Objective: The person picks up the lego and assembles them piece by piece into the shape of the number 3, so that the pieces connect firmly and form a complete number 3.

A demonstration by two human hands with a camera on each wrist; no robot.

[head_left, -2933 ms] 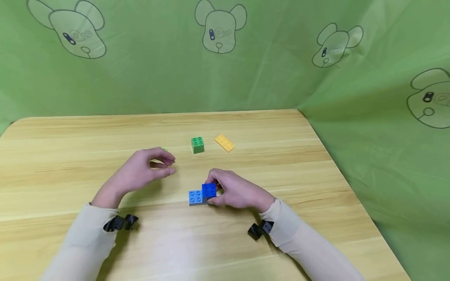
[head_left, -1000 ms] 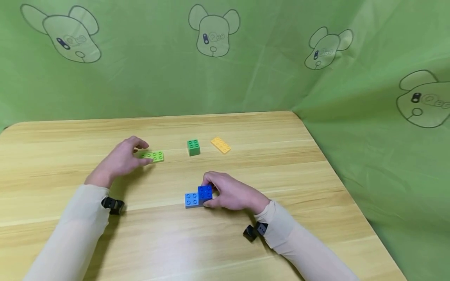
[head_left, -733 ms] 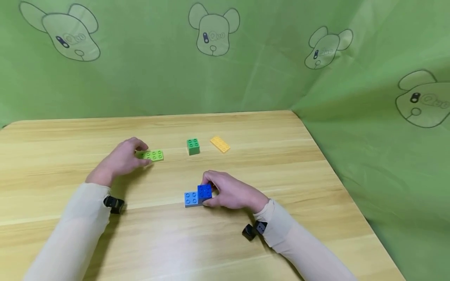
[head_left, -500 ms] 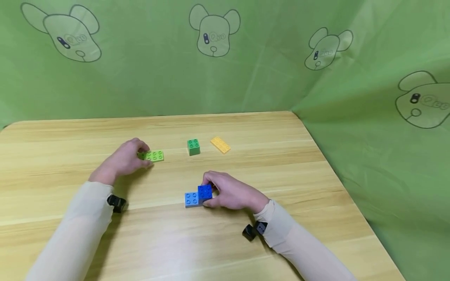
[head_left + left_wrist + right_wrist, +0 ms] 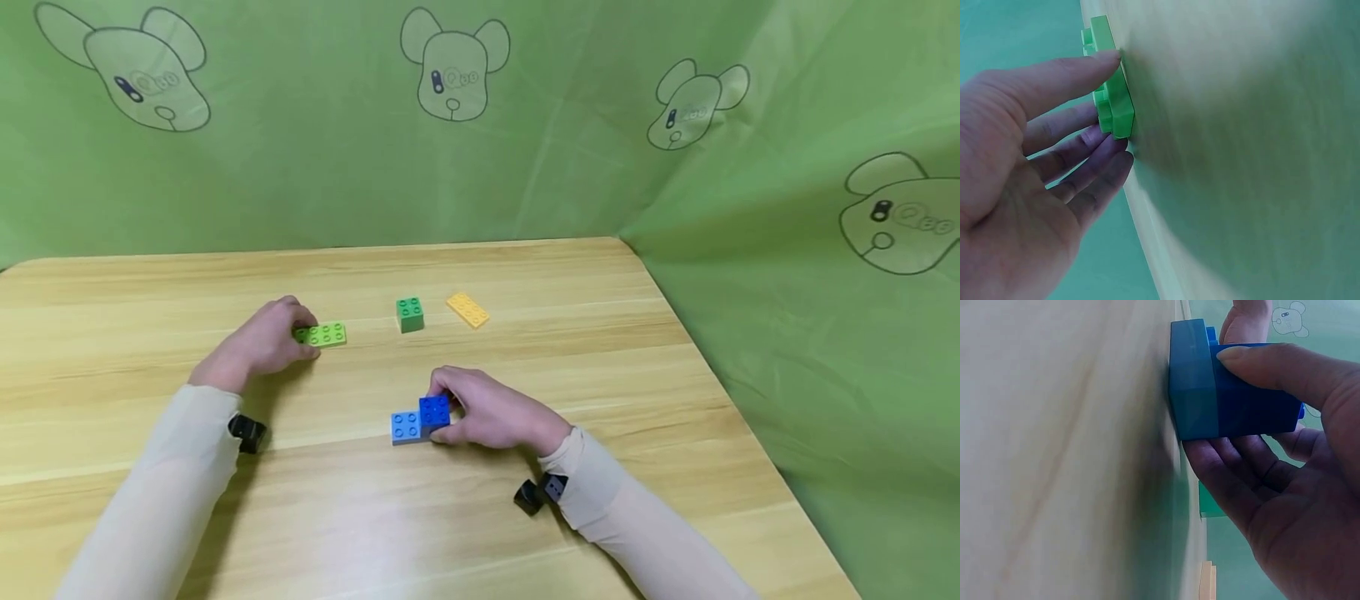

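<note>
My left hand (image 5: 268, 340) pinches the left end of a flat lime-green toy brick (image 5: 327, 334), thumb on its near side and fingers on the far side. In the left wrist view the lime-green brick (image 5: 1120, 100) lies on the tabletop between thumb and fingers. With my right hand (image 5: 491, 408) I grip a dark blue brick (image 5: 434, 412) seated on the right part of a lighter blue flat brick (image 5: 406, 427). Four-sided stack walls show in the right wrist view: the dark blue brick (image 5: 1254, 394) against the light blue brick (image 5: 1192, 381), my thumb across the dark one.
Beyond the right hand, a green brick (image 5: 410, 315) stands on the wooden table (image 5: 360, 517). To its right lies a flat yellow-orange brick (image 5: 468, 310), set at an angle. Green cloth (image 5: 337, 167) with printed bear heads hangs behind the table and along its right side.
My left hand has moved left and away from me to the lime-green brick, and its thumb and fingers have closed on it. The right hand keeps its grip on the blue bricks.
</note>
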